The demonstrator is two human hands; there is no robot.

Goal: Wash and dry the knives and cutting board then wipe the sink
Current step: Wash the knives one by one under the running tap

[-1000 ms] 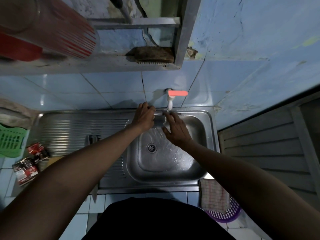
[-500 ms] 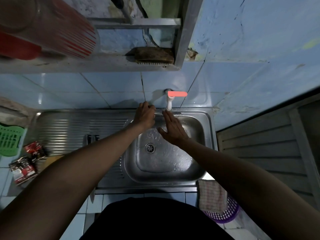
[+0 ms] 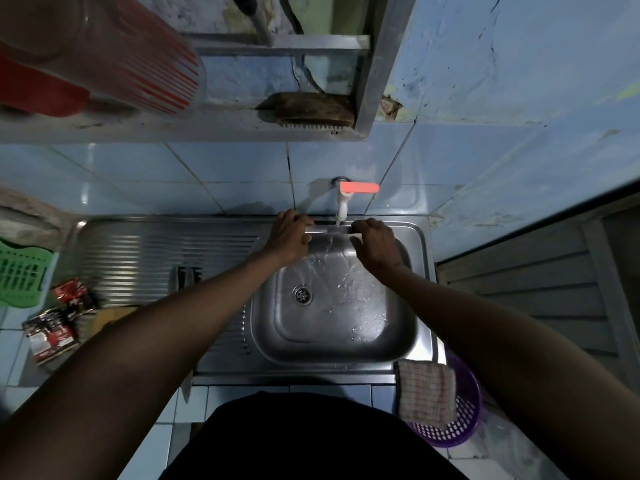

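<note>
A knife (image 3: pixel 330 230) is held level under the running white tap (image 3: pixel 342 207) at the back of the steel sink (image 3: pixel 412 327). My left hand (image 3: pixel 289 235) grips its handle. My right hand (image 3: pixel 377 245) has its fingers curled over the blade's far end. Water streams over the blade into the basin. A second knife (image 3: pixel 186 273) lies on the ribbed drainboard, mostly hidden under my left forearm. A yellowish board (image 3: pixel 109 318) shows partly at the drainboard's left edge.
A checked cloth (image 3: pixel 426 389) hangs over a purple basket (image 3: pixel 462 429) at the sink's front right. Red packets (image 3: pixel 52 329) and a green basket (image 3: pixel 19 271) sit at the left. A scrubbing brush (image 3: pixel 311 109) rests on the shelf above.
My right hand slid right along the blade, from under the tap to the blade's far end, and its fingers curled over it. My left hand stayed on the handle.
</note>
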